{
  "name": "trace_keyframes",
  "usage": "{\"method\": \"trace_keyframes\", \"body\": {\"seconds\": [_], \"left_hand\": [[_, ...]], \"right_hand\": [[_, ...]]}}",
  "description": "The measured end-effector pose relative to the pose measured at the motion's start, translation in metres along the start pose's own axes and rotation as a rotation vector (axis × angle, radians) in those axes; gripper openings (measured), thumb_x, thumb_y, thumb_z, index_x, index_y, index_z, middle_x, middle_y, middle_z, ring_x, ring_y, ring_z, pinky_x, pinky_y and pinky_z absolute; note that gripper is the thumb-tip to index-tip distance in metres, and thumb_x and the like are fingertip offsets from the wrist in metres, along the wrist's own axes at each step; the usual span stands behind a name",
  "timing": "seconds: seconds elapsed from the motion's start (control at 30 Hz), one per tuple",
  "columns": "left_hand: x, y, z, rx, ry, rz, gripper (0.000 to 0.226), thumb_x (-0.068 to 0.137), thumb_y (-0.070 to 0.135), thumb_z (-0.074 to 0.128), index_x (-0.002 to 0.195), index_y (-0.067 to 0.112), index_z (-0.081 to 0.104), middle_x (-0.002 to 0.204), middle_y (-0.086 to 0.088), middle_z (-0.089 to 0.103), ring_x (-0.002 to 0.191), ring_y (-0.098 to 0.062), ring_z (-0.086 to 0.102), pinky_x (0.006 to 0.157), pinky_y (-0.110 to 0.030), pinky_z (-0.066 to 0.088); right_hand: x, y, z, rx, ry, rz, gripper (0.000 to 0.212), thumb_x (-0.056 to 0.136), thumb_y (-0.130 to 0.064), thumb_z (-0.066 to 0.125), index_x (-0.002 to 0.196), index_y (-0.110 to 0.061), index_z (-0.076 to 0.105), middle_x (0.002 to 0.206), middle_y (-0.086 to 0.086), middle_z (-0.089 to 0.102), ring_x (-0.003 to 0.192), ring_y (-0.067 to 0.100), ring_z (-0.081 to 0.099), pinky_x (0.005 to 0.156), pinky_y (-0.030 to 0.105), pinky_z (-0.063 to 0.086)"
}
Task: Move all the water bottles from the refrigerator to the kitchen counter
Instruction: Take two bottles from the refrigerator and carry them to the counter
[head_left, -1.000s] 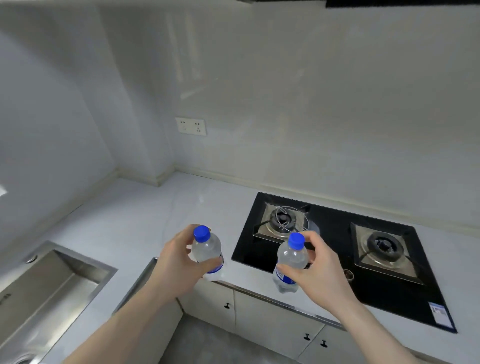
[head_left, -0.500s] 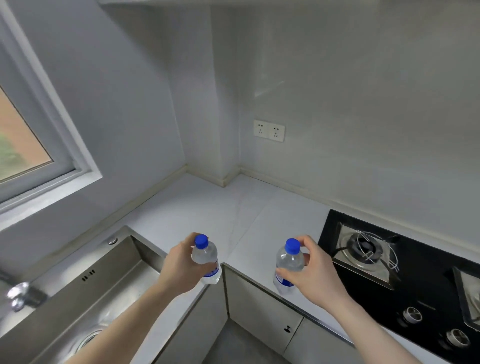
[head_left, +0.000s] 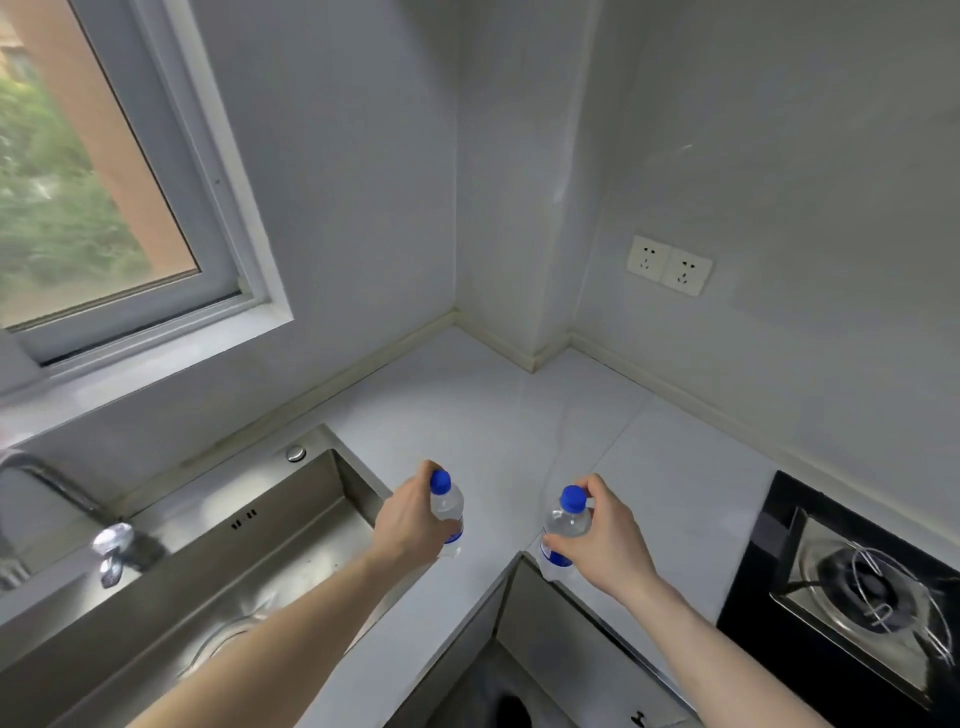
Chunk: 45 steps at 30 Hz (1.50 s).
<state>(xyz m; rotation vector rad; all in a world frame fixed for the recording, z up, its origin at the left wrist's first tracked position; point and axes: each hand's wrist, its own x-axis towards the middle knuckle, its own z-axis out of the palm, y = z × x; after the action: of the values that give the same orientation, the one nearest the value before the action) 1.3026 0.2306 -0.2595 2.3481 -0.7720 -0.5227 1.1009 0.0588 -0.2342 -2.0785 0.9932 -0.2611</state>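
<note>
I hold two small clear water bottles with blue caps and blue labels. My left hand (head_left: 410, 519) grips the left bottle (head_left: 448, 506) around its body, upright over the white kitchen counter (head_left: 498, 426) just right of the sink. My right hand (head_left: 608, 540) grips the right bottle (head_left: 569, 522) by its upper body, over the counter's inner front corner. I cannot tell whether either bottle's base touches the counter. The refrigerator is out of view.
A steel sink (head_left: 218, 561) with a faucet (head_left: 62, 499) lies at the left under a window (head_left: 88, 171). A black gas hob (head_left: 852, 577) sits at the right. A double wall socket (head_left: 669, 265) is above the corner. Cabinet doors (head_left: 571, 649) run below the counter edge.
The view has swung left from the hob toward the counter corner and the sink. Both hands carried their bottles along, and now hold them over the corner area.
</note>
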Motion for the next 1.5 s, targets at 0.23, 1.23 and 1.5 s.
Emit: {"method": "trace_keyframes", "body": {"seconds": [0.23, 1.23, 1.5], "left_hand": [[0.053, -0.012, 0.013, 0.151, 0.025, -0.060, 0.051, 0.079, 0.030, 0.077, 0.105, 0.026, 0.033, 0.095, 0.007, 0.056, 0.080, -0.024, 0.056, 0.060, -0.033, 0.044], [0.225, -0.074, -0.027, 0.266, 0.249, -0.314, 0.039, 0.085, 0.018, 0.074, 0.120, 0.017, 0.057, 0.115, 0.001, 0.058, 0.098, -0.026, 0.055, 0.079, -0.038, 0.051], [0.281, -0.106, -0.074, 0.246, 0.301, -0.368, 0.027, 0.080, 0.010, 0.071, 0.093, 0.016, 0.048, 0.098, 0.001, 0.054, 0.084, -0.027, 0.048, 0.064, -0.033, 0.036]], "right_hand": [[0.083, 0.000, 0.032, -0.089, -0.094, -0.020, 0.051, 0.068, -0.027, 0.087, 0.096, -0.028, 0.045, 0.097, -0.006, 0.056, 0.077, 0.015, 0.054, 0.064, 0.028, 0.045], [0.317, -0.076, 0.157, -0.120, -0.429, -0.173, 0.038, 0.078, -0.008, 0.073, 0.104, -0.023, 0.051, 0.109, -0.002, 0.059, 0.098, 0.023, 0.056, 0.076, 0.029, 0.044], [0.366, -0.109, 0.193, -0.126, -0.440, -0.186, 0.038, 0.079, -0.010, 0.076, 0.106, -0.022, 0.053, 0.112, 0.000, 0.061, 0.101, 0.025, 0.057, 0.080, 0.031, 0.046]]}}
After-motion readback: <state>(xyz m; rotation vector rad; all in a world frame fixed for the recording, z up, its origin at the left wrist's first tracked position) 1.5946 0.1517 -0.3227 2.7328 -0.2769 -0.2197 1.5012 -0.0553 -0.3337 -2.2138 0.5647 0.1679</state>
